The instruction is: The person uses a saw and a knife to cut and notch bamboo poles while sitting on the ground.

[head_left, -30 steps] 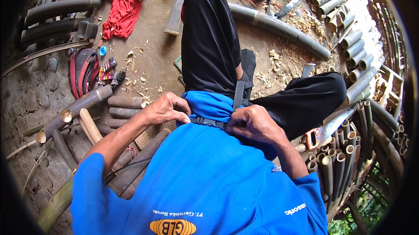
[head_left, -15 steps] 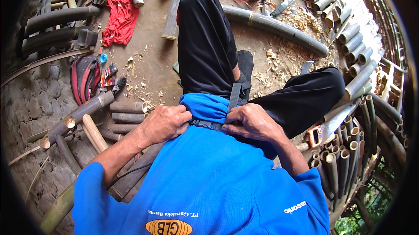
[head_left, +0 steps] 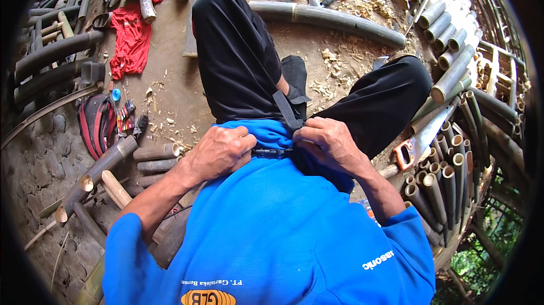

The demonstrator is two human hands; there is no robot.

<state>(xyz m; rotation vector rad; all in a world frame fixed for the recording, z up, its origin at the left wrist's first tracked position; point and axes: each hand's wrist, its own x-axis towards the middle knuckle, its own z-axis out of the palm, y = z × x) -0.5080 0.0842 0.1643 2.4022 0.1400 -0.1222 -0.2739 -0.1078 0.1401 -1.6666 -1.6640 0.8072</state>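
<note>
A black waist strap with a plastic buckle (head_left: 273, 152) runs across the front of my blue shirt (head_left: 255, 208). My left hand (head_left: 225, 149) is closed with curled fingers at the left of the buckle, on the strap where it meets the bunched shirt hem (head_left: 258, 129). On the other side, my right hand (head_left: 330, 139) pinches the strap just right of the buckle. The strap's loose end (head_left: 287, 107) sticks up from beside my right fingers, over my black trousers (head_left: 238, 67). My fingertips are partly hidden by the hands.
A hand saw (head_left: 413, 143) with an orange-edged handle lies beside upright bamboo tubes (head_left: 433, 186) at right. A long bamboo pole (head_left: 340, 23) lies beyond my legs among shavings. At left are a red cloth (head_left: 129, 44), a backpack (head_left: 97, 123) and cut bamboo (head_left: 116, 157).
The strap's loose end has tipped over to the left and now bends. My right hand has risen slightly and my left hand sits a little further onto the strap. The view has shifted.
</note>
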